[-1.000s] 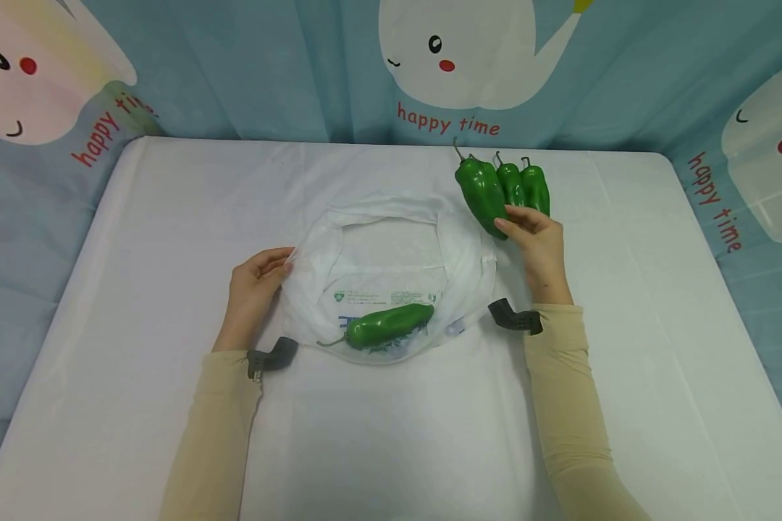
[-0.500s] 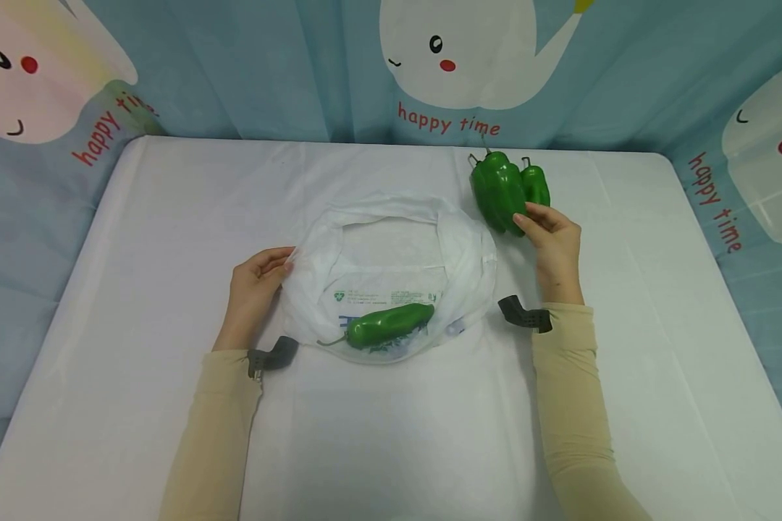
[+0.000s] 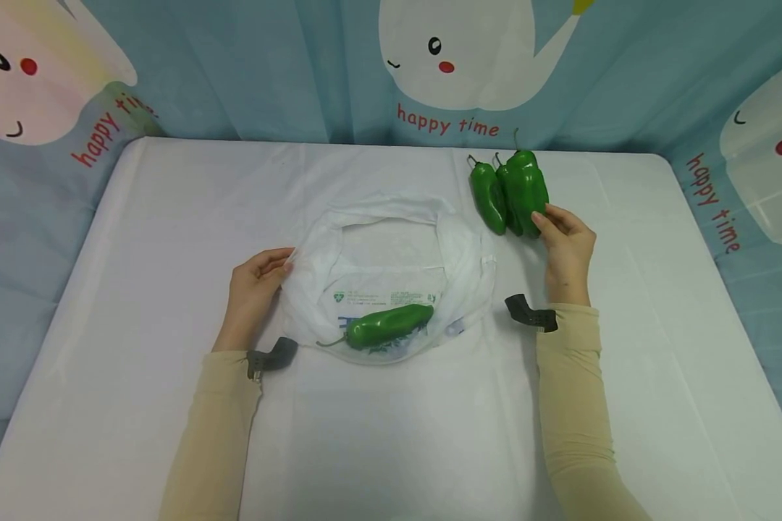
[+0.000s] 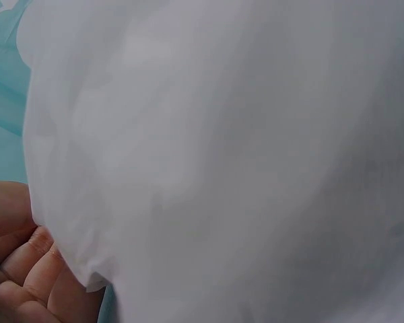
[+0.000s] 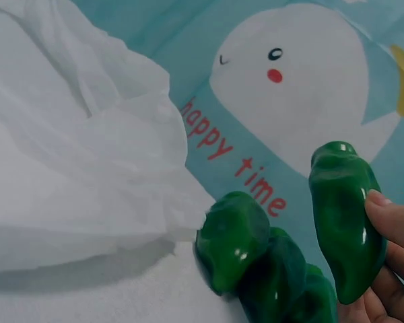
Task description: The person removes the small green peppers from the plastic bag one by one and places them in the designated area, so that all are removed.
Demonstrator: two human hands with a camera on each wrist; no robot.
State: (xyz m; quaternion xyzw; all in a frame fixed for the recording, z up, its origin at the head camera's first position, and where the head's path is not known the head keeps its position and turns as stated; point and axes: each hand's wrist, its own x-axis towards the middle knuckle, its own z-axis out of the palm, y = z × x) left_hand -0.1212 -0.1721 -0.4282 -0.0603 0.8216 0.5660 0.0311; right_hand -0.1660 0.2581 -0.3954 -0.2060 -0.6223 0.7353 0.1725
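Pinching a long green pepper (image 3: 526,184) between the thumb and the fingers, the right hand (image 3: 570,250) holds it by its lower part, with the stem pointing away from the person. Three other green peppers (image 3: 487,197) lie side by side on the white tablecloth (image 3: 397,449), to the right of a white plastic bag (image 3: 313,268); from the head camera, the held pepper covers part of this row, while the right wrist camera shows it raised beside them. Whether it touches the nearest one, I cannot tell. The left hand (image 3: 253,289) pinches the left edge of the bag, with its fingers bent. The bag lies with its mouth opened wide, and one single pepper (image 3: 391,325) rests at its near side, over the printed film, the stem turned to the left. Each sleeve (image 3: 218,412) is beige and carries a black wrist device (image 3: 523,316) at the cuff. Behind the table hangs a blue curtain (image 3: 247,72) with whale drawings and red words "happy time".
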